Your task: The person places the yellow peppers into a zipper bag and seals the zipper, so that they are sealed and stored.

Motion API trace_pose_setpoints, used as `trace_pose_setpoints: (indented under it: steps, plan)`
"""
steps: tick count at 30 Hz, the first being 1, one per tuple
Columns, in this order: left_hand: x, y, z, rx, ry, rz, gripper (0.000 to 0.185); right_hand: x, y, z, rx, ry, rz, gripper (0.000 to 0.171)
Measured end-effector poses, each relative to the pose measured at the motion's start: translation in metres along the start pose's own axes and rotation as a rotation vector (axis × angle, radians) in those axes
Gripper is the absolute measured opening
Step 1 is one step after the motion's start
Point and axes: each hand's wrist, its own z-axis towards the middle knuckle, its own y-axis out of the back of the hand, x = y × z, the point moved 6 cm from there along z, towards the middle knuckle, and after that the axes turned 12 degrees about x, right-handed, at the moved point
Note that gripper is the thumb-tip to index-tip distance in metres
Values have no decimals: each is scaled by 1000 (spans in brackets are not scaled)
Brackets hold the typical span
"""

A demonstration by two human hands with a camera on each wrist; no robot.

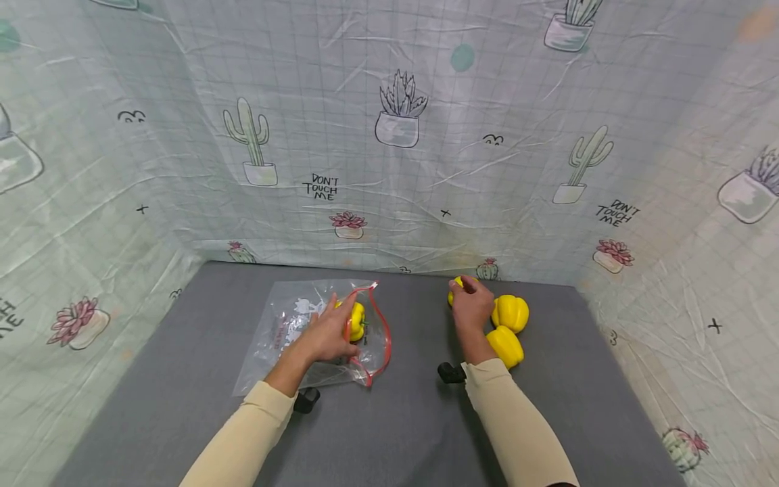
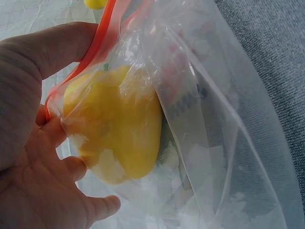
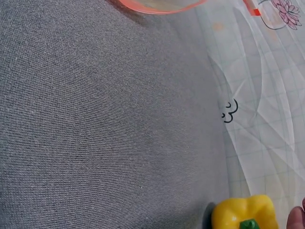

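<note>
My left hand spreads its thumb and fingers at the red-edged mouth of a clear plastic zip bag. One yellow bell pepper lies inside the bag, beside those fingers. In the left wrist view, the red seal strip runs across the thumb tip. My right hand reaches over another yellow bell pepper near the back of the table. In the right wrist view a fingertip shows beside that bell pepper, with a small gap between them; most of the hand is outside that view.
Two more yellow bell peppers stand right of my right hand, one behind and one in front. The grey table is bounded behind and at the sides by a cactus-print sheet. Black devices sit at both wrists.
</note>
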Motion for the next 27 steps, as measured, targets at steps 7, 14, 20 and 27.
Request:
trace_pose_setpoints:
  steps: [7,14,20,27]
  plan:
    - [-1,0,0,-7,-5,-6,119,-5,1,4,-13,-44,15,51]
    - [0,-2,-2,-12,0,-26,118,-16,-1,9,-3,-96,15,73]
    - [1,-1,-1,-5,-2,-25,119,-24,-5,17,22,-125,-58,87]
    - [2,-1,0,-5,1,-24,119,-35,-8,21,54,-177,-54,96]
